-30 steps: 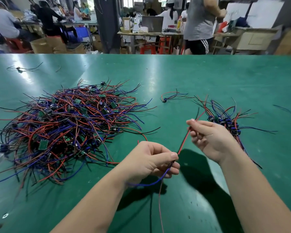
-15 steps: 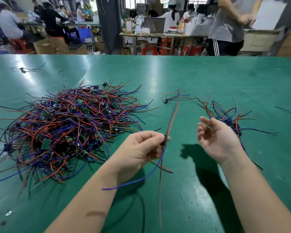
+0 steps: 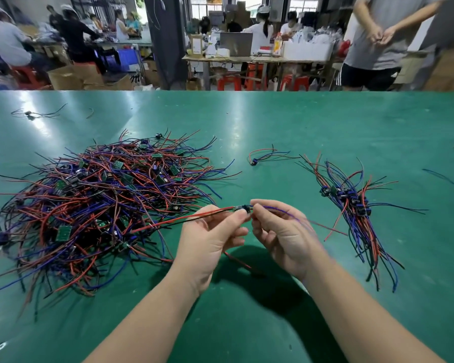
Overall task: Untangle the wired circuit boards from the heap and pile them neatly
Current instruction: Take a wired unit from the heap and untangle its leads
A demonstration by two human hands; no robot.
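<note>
Now both hands are on one board: the left hand (image 3: 210,239) and right hand (image 3: 283,237) have come together above the green table (image 3: 273,121), each pinching an end of a single wired circuit board (image 3: 243,208) at the fingertips. Half a second ago only the left held it and the right was open and apart. Its red and black leads (image 3: 194,217) trail left over the edge of the heap (image 3: 95,200); the blue lead (image 3: 281,210) runs right across the right hand. I can't tell if the left-side leads are fully clear of the heap. Looks like the unit is extracted and being straightened, so placement is likely next. Neat pile (image 3: 351,205) sits to the right, near the right hand but not touching. One stray board (image 3: 253,161) lies farther back between heap and pile. Most of the heap is unsorted, so it's early in the task.
</note>
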